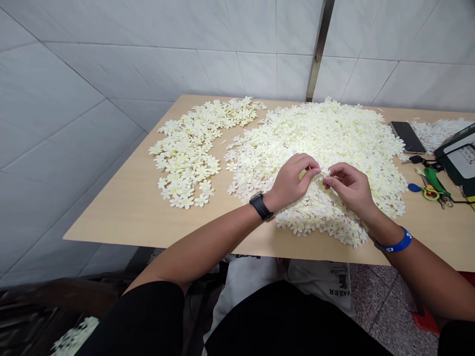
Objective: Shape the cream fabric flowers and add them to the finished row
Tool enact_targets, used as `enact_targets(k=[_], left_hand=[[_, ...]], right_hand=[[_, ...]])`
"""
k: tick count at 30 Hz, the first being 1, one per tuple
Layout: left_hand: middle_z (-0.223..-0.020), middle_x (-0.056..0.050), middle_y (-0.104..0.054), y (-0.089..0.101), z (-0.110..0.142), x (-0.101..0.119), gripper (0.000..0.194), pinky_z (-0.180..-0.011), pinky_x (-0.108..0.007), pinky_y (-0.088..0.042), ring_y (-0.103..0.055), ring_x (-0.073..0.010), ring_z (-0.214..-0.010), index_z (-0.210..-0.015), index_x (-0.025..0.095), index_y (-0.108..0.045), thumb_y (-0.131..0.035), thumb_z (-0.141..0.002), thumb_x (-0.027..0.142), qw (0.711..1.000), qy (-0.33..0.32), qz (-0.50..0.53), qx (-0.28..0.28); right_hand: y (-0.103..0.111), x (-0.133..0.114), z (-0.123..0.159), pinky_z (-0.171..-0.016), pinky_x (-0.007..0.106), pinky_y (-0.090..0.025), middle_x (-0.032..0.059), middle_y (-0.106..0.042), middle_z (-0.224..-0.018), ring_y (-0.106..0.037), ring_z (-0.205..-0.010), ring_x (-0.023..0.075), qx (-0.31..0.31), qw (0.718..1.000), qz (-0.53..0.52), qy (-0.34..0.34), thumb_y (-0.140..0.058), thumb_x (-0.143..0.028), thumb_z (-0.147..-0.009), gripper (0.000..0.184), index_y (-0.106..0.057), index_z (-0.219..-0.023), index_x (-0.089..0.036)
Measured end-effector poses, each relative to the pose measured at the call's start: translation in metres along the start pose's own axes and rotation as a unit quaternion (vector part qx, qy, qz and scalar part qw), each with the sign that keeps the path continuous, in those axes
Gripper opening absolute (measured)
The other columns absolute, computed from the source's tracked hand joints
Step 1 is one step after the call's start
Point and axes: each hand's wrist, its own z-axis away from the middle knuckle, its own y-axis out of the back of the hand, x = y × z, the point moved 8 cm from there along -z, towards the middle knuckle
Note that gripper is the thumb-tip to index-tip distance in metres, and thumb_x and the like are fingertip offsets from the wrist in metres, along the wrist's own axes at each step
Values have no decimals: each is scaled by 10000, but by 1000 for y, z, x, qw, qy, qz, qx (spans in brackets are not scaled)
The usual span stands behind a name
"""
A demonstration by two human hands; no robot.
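Over a large heap of cream-white artificial flowers (334,133), my two hands meet with their fingertips close together. A small white artificial flower (326,172) shows between them, pinched by the thumb and fingers of my right hand (351,187). On the other side of it, my left hand (297,177) has thumb and forefinger pressed together; whatever is in that pinch is too small to make out. To the left lies a smaller, curved pile of the same flowers (185,158), apart from the heap.
The tan tabletop (122,212) meets a tiled wall (166,74) behind. To the right are a dark phone (407,137), a pile of small white pieces (440,132), keys with a green holder (435,182) and a dark box (460,155). More flowers (76,338) lie low at left.
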Motion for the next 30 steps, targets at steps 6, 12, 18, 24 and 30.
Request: enact_targets(k=[6, 12, 18, 24, 30], left_hand=[[-851, -44, -660, 0, 0, -2, 280, -781, -344, -477, -585, -174, -829, -856, 213, -576, -492, -1062, 383, 1000, 5, 3, -4], [-861, -50, -659, -1, -1, -4, 298, -798, -352, -487, -589, -179, -845, -849, 216, -561, -475, -1066, 401, 1000, 14, 0, -10], [-884, -50, -654, 1, 0, -3, 224, -734, -321, -486, -589, -160, -819, -902, 207, -576, -497, -1056, 349, 999, 26, 33, -4], [-904, -39, -671, 9, 2, -14, 165, -705, -284, -510, -618, -141, -813, -947, 205, -588, -510, -1044, 312, 995, 85, 21, 52], [-1210, -103, -630, 32, 2, -26, 155, -749, -272, -558, -628, -172, -1054, -1152, 220, -557, -559, -998, 220, 979, 110, -29, 167]], right_hand=[[0, -4, 1, -608, 303, -581, -3, -642, -740, -651, -640, 146, -3, 1000, 3, 5, -855, -514, -766, 349, -660, -814, -230], [0, -5, 1, -600, 311, -594, -4, -638, -724, -644, -635, 149, 1, 1000, 3, 4, -844, -536, -770, 361, -655, -813, -231], [1, -2, 1, -609, 309, -588, -2, -644, -735, -650, -641, 147, 3, 1000, 3, 9, -822, -514, -800, 330, -655, -835, -232], [12, -5, 1, -605, 307, -590, -13, -633, -712, -633, -614, 136, 69, 998, 5, 12, -825, -508, -792, 331, -639, -828, -237], [16, -8, 1, -597, 311, -599, -16, -621, -702, -618, -600, 133, 94, 995, 0, 25, -826, -501, -792, 323, -634, -814, -242]])
